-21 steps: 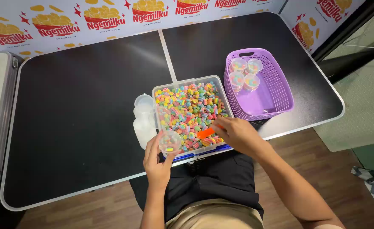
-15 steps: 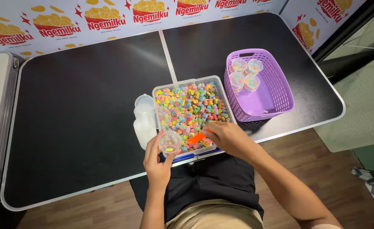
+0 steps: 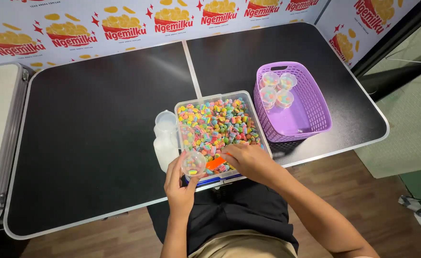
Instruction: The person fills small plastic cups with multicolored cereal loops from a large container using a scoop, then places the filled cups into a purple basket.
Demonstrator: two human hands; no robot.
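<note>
Two hands over the near edge of the clear tub of multicoloured candy. Left hand: fingers curled shut around a small clear cup, a few candies in its bottom, cup tipped toward the tub. Right hand: fingers pinched closed on an orange scoop, scoop tip just right of the cup, touching or nearly so, can't tell which. Stack of empty cups just left of the left fingers. Purple basket with four filled cups sits well right of the right fingers, on the black counter
</note>
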